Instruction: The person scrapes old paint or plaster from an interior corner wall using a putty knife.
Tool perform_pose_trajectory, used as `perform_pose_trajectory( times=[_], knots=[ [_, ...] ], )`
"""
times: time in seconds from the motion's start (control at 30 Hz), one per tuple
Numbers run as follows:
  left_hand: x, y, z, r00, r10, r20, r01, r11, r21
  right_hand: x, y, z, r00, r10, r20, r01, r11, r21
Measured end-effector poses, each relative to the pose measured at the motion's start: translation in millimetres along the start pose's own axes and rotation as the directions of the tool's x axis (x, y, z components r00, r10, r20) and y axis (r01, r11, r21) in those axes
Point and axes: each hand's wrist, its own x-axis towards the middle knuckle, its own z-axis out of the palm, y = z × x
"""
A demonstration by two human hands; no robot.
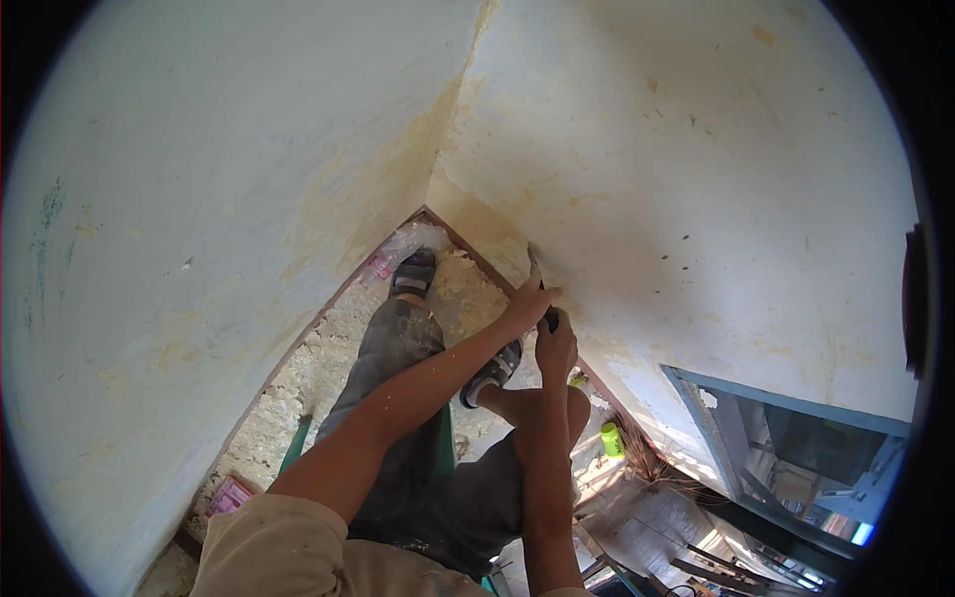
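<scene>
Both of my hands are on one scraper (551,319) with a dark handle. Its thin tip rests at the lower part of the right-hand wall (686,189), near the corner. My left hand (530,301) is closed around the front part of the tool, close to the blade. Just behind it, my right hand (556,350) wraps round the handle. Yellowish patches show on the wall about the tip, where the pale paint is worn off. My fingers hide part of the blade.
A second wall (199,179) meets the first at the corner. Pale flakes cover the floor (313,363) round my sandalled feet. A pink plastic object (229,496) lies at the left, a lime-green container (612,440) and a twig broom (647,460) at the right. A blue-framed window (796,390) opens at the right.
</scene>
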Motion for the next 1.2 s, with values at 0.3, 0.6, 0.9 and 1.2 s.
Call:
perform_pose_trajectory(
  times=[0.3, 0.6, 0.9, 1.2],
  knots=[
    [-4.6, -15.7, 9.6, 0.991, 0.067, -0.117, -0.062, 0.997, 0.048, 5.0, 18.3, 19.8, 0.987, -0.158, -0.016, 0.159, 0.982, 0.103],
    [-6.0, -19.7, -8.8, 0.996, 0.085, -0.034, -0.078, 0.981, 0.180, 5.0, 20.5, 37.4, 0.980, -0.151, -0.131, 0.174, 0.968, 0.183],
    [21.1, -40.7, -29.1, 0.977, 0.200, -0.067, -0.199, 0.980, 0.022, 9.7, -8.9, 46.4, 0.981, -0.168, -0.095, 0.185, 0.957, 0.223],
    [27.4, -27.9, -45.8, 0.982, 0.125, -0.141, -0.120, 0.992, 0.040, 15.1, -27.4, 66.3, 0.988, -0.133, -0.080, 0.148, 0.961, 0.232]
  ],
)
